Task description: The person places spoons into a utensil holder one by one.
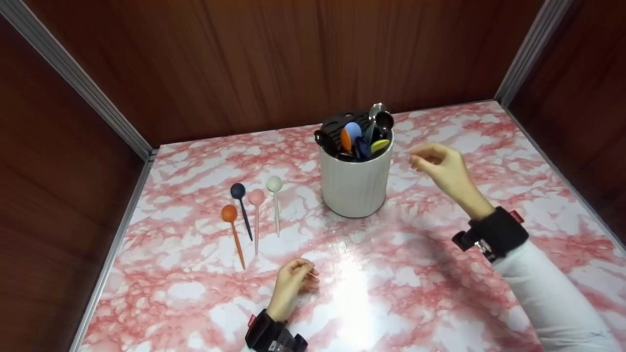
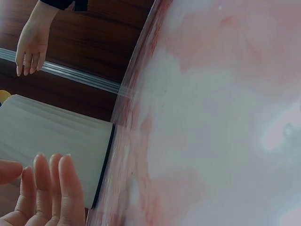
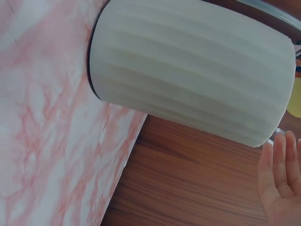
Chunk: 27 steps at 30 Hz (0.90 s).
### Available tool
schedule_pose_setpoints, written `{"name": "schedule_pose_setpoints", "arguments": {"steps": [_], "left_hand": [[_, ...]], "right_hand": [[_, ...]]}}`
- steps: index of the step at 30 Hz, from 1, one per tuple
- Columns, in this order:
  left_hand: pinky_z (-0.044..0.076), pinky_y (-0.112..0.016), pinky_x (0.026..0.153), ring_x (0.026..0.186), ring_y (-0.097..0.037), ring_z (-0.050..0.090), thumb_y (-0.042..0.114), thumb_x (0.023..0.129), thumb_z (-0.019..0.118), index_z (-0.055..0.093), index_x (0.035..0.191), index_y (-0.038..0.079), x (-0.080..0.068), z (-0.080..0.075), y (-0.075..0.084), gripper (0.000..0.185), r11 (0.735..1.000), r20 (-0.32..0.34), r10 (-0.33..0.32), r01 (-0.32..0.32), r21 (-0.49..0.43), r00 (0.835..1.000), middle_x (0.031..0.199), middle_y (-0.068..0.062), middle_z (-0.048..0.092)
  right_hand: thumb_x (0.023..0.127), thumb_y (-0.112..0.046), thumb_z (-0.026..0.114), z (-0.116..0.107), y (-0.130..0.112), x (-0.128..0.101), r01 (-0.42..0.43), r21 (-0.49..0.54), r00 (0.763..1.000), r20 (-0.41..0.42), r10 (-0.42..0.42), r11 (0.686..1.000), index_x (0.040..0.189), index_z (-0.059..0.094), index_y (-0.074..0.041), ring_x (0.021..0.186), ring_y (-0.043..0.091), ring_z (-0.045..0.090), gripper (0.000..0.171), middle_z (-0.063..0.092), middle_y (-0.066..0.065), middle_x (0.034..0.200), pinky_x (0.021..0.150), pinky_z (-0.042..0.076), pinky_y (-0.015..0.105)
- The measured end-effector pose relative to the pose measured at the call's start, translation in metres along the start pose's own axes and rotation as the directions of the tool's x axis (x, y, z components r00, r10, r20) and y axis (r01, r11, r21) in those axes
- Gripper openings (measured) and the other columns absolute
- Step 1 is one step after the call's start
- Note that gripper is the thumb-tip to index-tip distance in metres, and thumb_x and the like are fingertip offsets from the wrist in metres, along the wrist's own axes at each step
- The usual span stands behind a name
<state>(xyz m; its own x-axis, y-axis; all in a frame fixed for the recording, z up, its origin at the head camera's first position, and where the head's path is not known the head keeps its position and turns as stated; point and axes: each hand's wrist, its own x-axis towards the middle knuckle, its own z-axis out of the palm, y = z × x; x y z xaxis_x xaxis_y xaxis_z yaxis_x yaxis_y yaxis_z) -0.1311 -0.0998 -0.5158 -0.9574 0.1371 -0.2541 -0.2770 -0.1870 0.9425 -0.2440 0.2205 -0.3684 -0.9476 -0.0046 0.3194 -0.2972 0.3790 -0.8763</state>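
A white ribbed holder (image 1: 354,183) stands on the pink marble table (image 1: 415,293), filled with several coloured spoons and a black utensil (image 1: 359,134). To its left lie an orange spoon (image 1: 229,213), a dark blue spoon (image 1: 238,190), a pink spoon (image 1: 256,197) and a cream spoon (image 1: 274,184), side by side. My right hand (image 1: 433,159) hovers just right of the holder's rim, fingers relaxed, holding nothing. My left hand (image 1: 298,276) rests on the table near the front, loosely curled and empty. The wrist views show the holder (image 2: 51,136) (image 3: 188,70) close by.
Dark wood panels (image 1: 274,58) wall in the table at the back and both sides, with metal strips (image 1: 117,234) along the edges. A bright glare patch (image 1: 349,288) lies on the table in front of the holder.
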Motion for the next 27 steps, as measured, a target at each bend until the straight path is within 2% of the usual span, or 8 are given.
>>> {"name": "schedule_pose_setpoints", "arguments": {"steps": [8,14,17,23,27], "left_hand": [[0.056,-0.026,0.057,0.060,-0.010,0.060,0.008,0.089,0.053,0.054,0.093,-0.001,0.000,0.000,0.001,0.010,1.000,-0.011,-0.006,0.006,0.001,1.000,0.074,-0.001,0.060],[0.057,-0.028,0.057,0.060,-0.011,0.060,0.008,0.089,0.054,0.054,0.093,-0.001,0.002,-0.001,0.002,0.010,1.000,-0.006,0.000,0.000,0.002,1.000,0.073,-0.001,0.061],[0.057,-0.029,0.058,0.060,-0.012,0.061,0.008,0.088,0.054,0.054,0.093,-0.001,0.003,-0.002,0.003,0.010,1.000,-0.003,-0.002,0.002,0.008,1.000,0.073,-0.001,0.061],[0.056,-0.025,0.057,0.060,-0.011,0.061,0.007,0.088,0.053,0.054,0.090,0.000,0.006,-0.001,0.005,0.007,0.999,-0.006,0.017,-0.016,0.036,1.000,0.071,0.000,0.060],[0.056,-0.025,0.058,0.060,-0.010,0.061,0.007,0.088,0.053,0.054,0.090,-0.001,0.007,-0.002,0.008,0.008,0.997,-0.007,0.035,-0.034,0.066,0.999,0.070,0.001,0.059]], "right_hand": [[0.085,-0.007,0.063,0.006,0.006,-0.026,-0.003,-0.040,0.998,0.067,0.005,0.999,0.100,0.064,0.007,0.069,0.002,0.063,0.020,0.064,-0.016,0.078,0.066,0.053,0.014],[0.086,-0.008,0.062,0.009,0.010,-0.045,-0.021,-0.058,0.989,0.145,0.029,0.998,0.100,0.064,0.006,0.072,-0.002,0.062,0.020,0.068,0.011,0.089,0.066,0.054,0.015],[0.087,-0.011,0.062,0.011,0.013,-0.055,-0.013,-0.085,0.981,0.193,0.029,0.996,0.101,0.065,0.004,0.073,-0.002,0.061,0.021,0.067,0.019,0.094,0.067,0.053,0.015],[0.087,-0.009,0.062,0.014,0.018,-0.073,0.018,-0.111,0.969,0.245,0.010,0.994,0.100,0.065,0.006,0.076,-0.005,0.060,0.020,0.067,0.022,0.096,0.071,0.052,0.012],[0.088,-0.011,0.062,0.016,0.024,-0.083,-0.011,-0.116,0.960,0.277,0.043,0.993,0.101,0.065,0.004,0.078,-0.003,0.061,0.020,0.067,0.019,0.096,0.072,0.052,0.014]]}}
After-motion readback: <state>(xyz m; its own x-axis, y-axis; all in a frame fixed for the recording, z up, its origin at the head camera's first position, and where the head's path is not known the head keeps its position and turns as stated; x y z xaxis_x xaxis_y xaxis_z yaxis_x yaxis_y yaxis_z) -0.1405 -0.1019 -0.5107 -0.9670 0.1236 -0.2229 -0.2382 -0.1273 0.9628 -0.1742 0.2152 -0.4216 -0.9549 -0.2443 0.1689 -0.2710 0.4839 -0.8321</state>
